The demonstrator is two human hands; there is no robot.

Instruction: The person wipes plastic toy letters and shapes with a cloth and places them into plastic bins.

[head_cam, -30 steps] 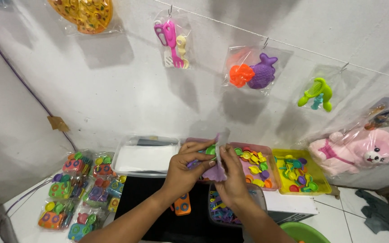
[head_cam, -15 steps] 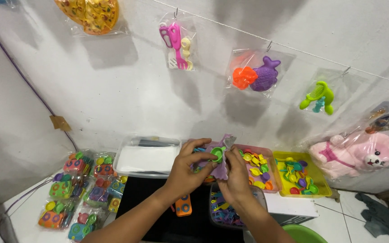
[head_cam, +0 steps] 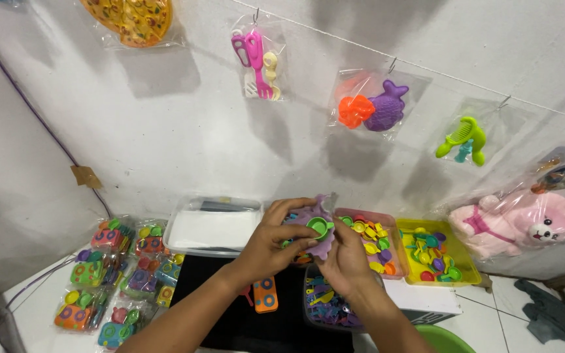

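Observation:
Both my hands meet above the black mat [head_cam: 230,307] at the table's middle. My left hand [head_cam: 273,238] grips the left side of a purple shell-shaped toy piece [head_cam: 308,225]. My right hand [head_cam: 344,258] supports it from the right and pinches a small green toy cup [head_cam: 320,227] against it. Several more small toy parts sit between my palms, partly hidden. An orange toy block with blue rings [head_cam: 265,294] lies on the mat below my left wrist.
Pink tray [head_cam: 367,236] and yellow tray [head_cam: 436,255] of small coloured toys stand right; a clear box [head_cam: 325,304] of toy pieces below. A lidded white box [head_cam: 212,225] behind. Packed toy bags [head_cam: 112,274] lie left. Bagged toys hang on the wall; a pink plush [head_cam: 518,225] at right.
The purple piece has turned from edge-on to facing me, and the green cup has come up in front of it. My hands stayed in nearly the same place.

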